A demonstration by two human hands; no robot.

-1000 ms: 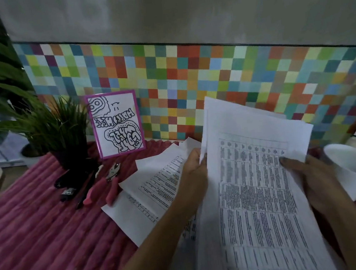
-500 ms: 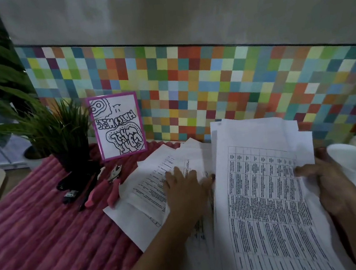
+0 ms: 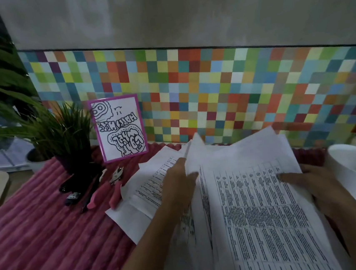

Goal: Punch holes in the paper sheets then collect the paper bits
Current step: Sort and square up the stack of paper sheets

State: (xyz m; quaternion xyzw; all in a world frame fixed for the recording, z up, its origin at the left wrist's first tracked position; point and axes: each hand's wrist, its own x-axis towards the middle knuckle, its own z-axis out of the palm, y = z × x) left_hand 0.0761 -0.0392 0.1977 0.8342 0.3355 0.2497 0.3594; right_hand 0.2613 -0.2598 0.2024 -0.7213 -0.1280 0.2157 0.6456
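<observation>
White sheets (image 3: 255,203), pressed flat before, rise again: left hand (image 3: 180,184) pinches their left edge, right hand (image 3: 303,182) seemingly grips the right. Long axis points toward the tiled wall (image 3: 211,88).

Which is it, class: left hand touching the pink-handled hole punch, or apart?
Apart. Head view: the left hand holds the paper sheets; the hole punch lies on the cloth, a gap between.

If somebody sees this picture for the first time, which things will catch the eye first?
First come the printed paper sheets, held by the left hand and the right hand in the middle foreground, over a pink ribbed cloth. Behind them, the multicoloured checkered wall panel runs across the whole width. A pink-handled hole punch lies on the cloth left of the sheets, in front of a purple-framed drawing.
</observation>
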